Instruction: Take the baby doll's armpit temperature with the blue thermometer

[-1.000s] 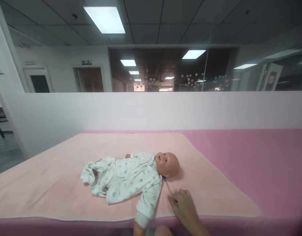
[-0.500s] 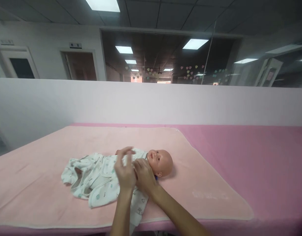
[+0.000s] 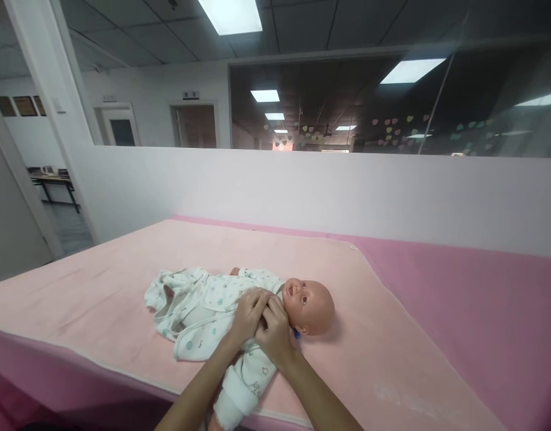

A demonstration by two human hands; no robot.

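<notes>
A baby doll (image 3: 312,306) lies on its back with its bald head to the right. It wears a white baby romper (image 3: 215,290) printed with green dots and small figures. My left hand (image 3: 250,312) is closed, its fingers pinching the romper's cloth at the upper chest. Right beside it, below the doll's chin, my right hand (image 3: 275,332) is also closed on the cloth, and the two hands' fingertips meet. My fingers hide the exact spot they grip. One sleeve reaches toward the near edge; the leg part spreads loosely to the left.
Under the doll lies a peach mat (image 3: 374,353) with a pale edge, over a pink cover (image 3: 473,305). Behind stands a low white partition (image 3: 329,191) with glass above it. A doorway at far left shows a table (image 3: 55,179).
My left hand, lifted with its fingers spread before, has come down onto the romper and closed beside my right hand. The view has swung left, so the doll appears farther right.
</notes>
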